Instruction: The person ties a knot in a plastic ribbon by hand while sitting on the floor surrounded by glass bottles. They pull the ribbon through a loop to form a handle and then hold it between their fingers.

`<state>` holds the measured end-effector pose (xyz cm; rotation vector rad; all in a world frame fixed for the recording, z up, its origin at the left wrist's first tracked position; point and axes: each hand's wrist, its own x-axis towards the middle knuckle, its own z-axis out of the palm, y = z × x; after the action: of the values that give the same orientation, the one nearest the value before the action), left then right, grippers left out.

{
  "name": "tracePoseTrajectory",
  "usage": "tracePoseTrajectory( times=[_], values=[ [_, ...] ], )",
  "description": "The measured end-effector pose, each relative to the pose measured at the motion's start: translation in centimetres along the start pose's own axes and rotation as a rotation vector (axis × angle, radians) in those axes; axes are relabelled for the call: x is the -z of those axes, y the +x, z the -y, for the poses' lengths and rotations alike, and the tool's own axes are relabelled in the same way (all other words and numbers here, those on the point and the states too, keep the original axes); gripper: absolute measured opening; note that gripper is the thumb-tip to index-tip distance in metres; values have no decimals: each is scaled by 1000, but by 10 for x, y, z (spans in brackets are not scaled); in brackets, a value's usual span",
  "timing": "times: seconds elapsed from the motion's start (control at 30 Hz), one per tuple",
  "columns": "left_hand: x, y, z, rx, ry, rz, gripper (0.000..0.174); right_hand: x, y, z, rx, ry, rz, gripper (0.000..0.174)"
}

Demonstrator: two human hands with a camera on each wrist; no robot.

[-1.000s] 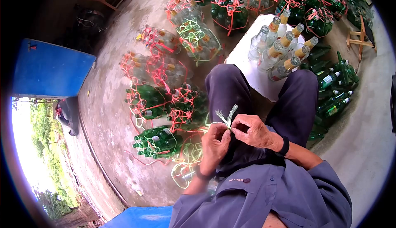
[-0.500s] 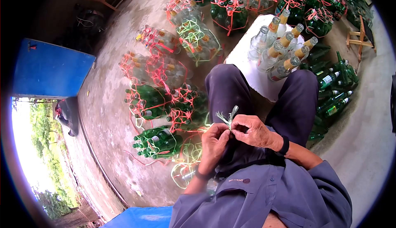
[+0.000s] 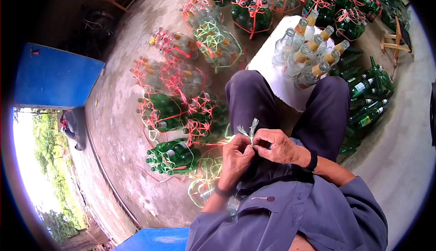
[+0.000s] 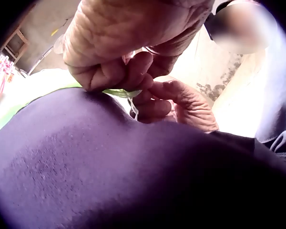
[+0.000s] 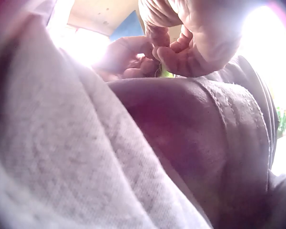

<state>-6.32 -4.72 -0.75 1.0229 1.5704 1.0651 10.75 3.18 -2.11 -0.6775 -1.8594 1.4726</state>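
Over the lap, my left hand (image 3: 235,158) and right hand (image 3: 279,146) meet fingertip to fingertip. Between them they pinch a pale green plastic string (image 3: 248,133), whose frayed ends stick up above the thumbs. In the left wrist view, a flat green strip of the string (image 4: 121,92) runs from the curled fingers, and a thin white strand hangs below it. The right wrist view shows only a bit of green string (image 5: 166,72) under the fingertips; the fingers hide the rest.
Clear glass bottles (image 3: 302,60) stand on a white stool (image 3: 261,62) before my knees. Bundles of bottles tied with red string (image 3: 175,78) cover the floor ahead and left. Loose green bottles (image 3: 363,92) lie at right. A tangle of light green string (image 3: 206,178) lies by my left arm.
The frayed string ends have shifted slightly left and stand more upright. Both hands stay pinched together, with small finger movements; the right hand has edged slightly left.
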Motion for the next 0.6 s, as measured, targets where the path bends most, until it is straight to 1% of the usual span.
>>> tracePoseTrajectory(
  times=[0.07, 0.13, 0.17, 0.23, 0.27, 0.33, 0.37, 0.43, 0.47, 0.5, 0.53, 0.57, 0.6],
  values=[
    [0, 0, 1, -9, -52, -11, 4, 1, 0, 1, -35, 24, 11, 12],
    [3, 1, -2, 71, -267, 43, 5, 1, 0, 1, -69, 50, 21, 11],
    [5, 1, -4, 71, -267, 43, 5, 1, 0, 0, -107, 87, 30, 10],
    [9, 0, -9, 237, -411, 112, 6, 2, 0, 1, -144, 123, 38, 9],
    [10, 0, -10, 237, -410, 112, 6, 3, 1, 3, -166, 134, 46, 8],
    [11, 1, -12, 317, -426, 122, 4, 4, 1, 3, -187, 145, 53, 8],
    [10, 1, -12, 316, -426, 123, 4, 4, 0, 3, -181, 126, 56, 8],
    [7, -1, -10, 194, -377, 91, 6, 5, 0, 1, -175, 107, 58, 8],
    [5, -1, -12, 194, -376, 90, 6, 5, 0, 0, -144, 104, 45, 9],
    [3, -1, -15, 142, -359, 50, 6, 5, -1, -1, -113, 101, 31, 9],
    [1, -2, -17, 90, -342, 9, 6, 5, -1, -1, -112, 101, 31, 9],
    [1, -2, -15, 89, -341, 10, 6, 4, 0, -1, -141, 116, 16, 10],
    [0, -1, -12, 72, -269, -1, 5, 4, 0, 0, -169, 131, 1, 11]
  ],
)
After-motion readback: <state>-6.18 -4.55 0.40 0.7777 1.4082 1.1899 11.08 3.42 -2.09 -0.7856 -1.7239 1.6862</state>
